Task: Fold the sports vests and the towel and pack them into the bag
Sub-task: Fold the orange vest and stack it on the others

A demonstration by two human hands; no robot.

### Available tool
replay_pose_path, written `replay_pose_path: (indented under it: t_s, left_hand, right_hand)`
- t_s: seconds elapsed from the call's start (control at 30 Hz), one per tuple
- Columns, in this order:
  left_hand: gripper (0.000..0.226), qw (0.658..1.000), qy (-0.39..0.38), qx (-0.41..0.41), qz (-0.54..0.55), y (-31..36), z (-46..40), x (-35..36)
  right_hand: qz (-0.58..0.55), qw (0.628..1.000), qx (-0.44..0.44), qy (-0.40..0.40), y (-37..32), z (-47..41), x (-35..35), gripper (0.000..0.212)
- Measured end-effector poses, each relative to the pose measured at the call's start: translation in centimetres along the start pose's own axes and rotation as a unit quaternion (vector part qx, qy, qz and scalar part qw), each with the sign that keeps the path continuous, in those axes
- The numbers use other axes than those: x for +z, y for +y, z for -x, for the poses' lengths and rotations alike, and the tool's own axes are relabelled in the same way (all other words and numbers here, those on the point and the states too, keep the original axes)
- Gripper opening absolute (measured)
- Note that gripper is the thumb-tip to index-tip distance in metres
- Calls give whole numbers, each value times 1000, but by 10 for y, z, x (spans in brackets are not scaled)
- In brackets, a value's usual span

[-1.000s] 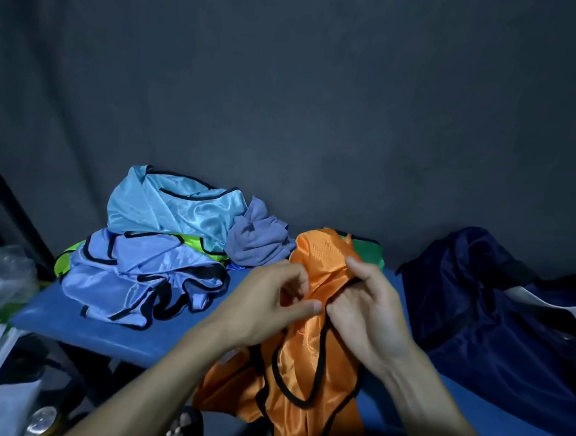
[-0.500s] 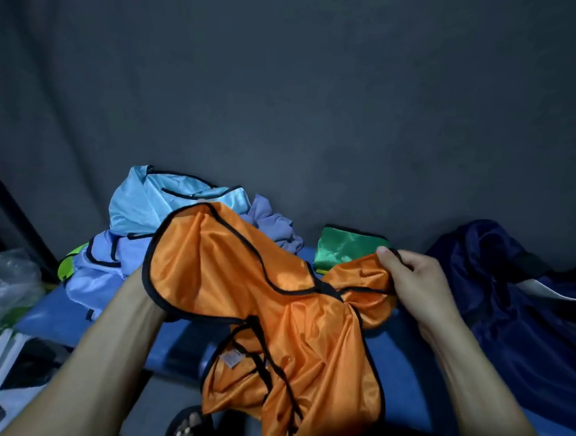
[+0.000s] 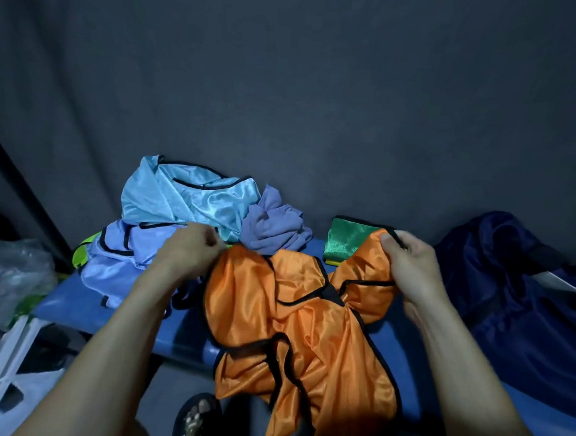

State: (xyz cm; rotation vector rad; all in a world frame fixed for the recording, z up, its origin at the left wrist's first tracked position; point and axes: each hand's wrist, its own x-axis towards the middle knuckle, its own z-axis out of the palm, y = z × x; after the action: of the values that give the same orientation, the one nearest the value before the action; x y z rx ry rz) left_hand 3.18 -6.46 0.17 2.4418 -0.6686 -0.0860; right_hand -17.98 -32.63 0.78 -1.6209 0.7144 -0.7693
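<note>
An orange sports vest (image 3: pixel 293 322) with black trim hangs spread between my hands over the front of the blue table (image 3: pixel 72 309). My left hand (image 3: pixel 190 255) grips its left shoulder, and my right hand (image 3: pixel 412 262) pinches the right shoulder strap. Behind the left hand lies a pile with a light blue vest (image 3: pixel 186 198), a lavender vest (image 3: pixel 119 258) and a greyish-purple towel (image 3: pixel 272 227). A folded green vest (image 3: pixel 346 238) rests at the back centre. The dark navy bag (image 3: pixel 518 292) sits to the right.
A dark grey curtain (image 3: pixel 288 83) hangs close behind the table. A crumpled clear plastic bag (image 3: pixel 6 274) and a white frame (image 3: pixel 4 362) are at the lower left. A sandalled foot (image 3: pixel 195 417) shows on the floor below the vest.
My left hand came out from under the vest and now grips its left shoulder. The vest dropped lower and stretches flatter between both hands; the right hand kept its hold.
</note>
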Motion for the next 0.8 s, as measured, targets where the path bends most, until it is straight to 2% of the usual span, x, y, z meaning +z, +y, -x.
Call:
replay_pose_path:
  t_s: [0.03, 0.07, 0.1, 0.13, 0.17, 0.2, 0.23, 0.3, 0.37, 0.43, 0.5, 0.57, 0.6, 0.67, 0.7, 0.77, 0.8]
  left_hand:
    - [7, 999, 43, -6, -15, -2, -3, -1]
    - [13, 996, 91, 11, 3, 1, -2, -2]
    - [23, 986, 140, 52, 72, 11, 3, -1]
    - [24, 970, 157, 102, 157, 26, 8, 4]
    - [16, 960, 119, 147, 209, 46, 15, 9]
    - [4, 955, 49, 189, 222, 61, 21, 21]
    - [14, 960, -22, 212, 183, 71, 26, 39]
    - [40, 966, -131, 224, -15, 80, 36, 75]
    - [46, 947, -139, 224, -184, 80, 35, 97]
    - [29, 944, -137, 214, -212, 73, 25, 103]
    - [11, 961, -129, 201, -142, 65, 13, 96]
    - [14, 984, -57, 169, 29, 60, 5, 84]
    - [16, 980, 0, 144, 136, 62, 3, 75]
    - [16, 936, 60, 111, 329, 69, 4, 53]
    - [17, 917, 64, 104, 381, 72, 6, 43]
    - [20, 903, 68, 110, 410, 73, 11, 29]
    - [22, 902, 74, 113, 410, 72, 13, 26]
  right_hand:
    - [-5, 1000, -7, -7, -3, 2, 0, 19]
    - [-9, 1000, -12, -9, -5, 3, 1, 18]
    - [-20, 1000, -13, -4, -7, 4, 1, 16]
    - [-32, 999, -10, 4, -7, 4, 1, 13]
    - [-45, 999, -9, 14, -8, 4, 1, 12]
    - [-51, 998, -12, 22, -7, 4, 0, 18]
    - [-48, 999, -18, 19, -6, 3, -1, 30]
    - [-37, 999, -39, -7, -5, 4, -3, 49]
    - [-35, 998, -57, -20, -6, 5, -8, 43]
    - [-37, 998, -44, -15, -11, 6, -16, 36]
    - [-52, 998, -17, -34, -11, 3, -26, 50]
    - [-37, 996, -5, -84, -7, 2, -35, 75]
    - [12, 995, -10, -97, -4, 3, -39, 80]
    - [172, 981, -36, -83, 2, 6, -44, 71]
    - [249, 965, -46, -66, 4, 8, -46, 62]
    - [316, 947, -26, -56, 6, 10, -49, 51]
    - [312, 948, 1, -67, 7, 12, -50, 53]
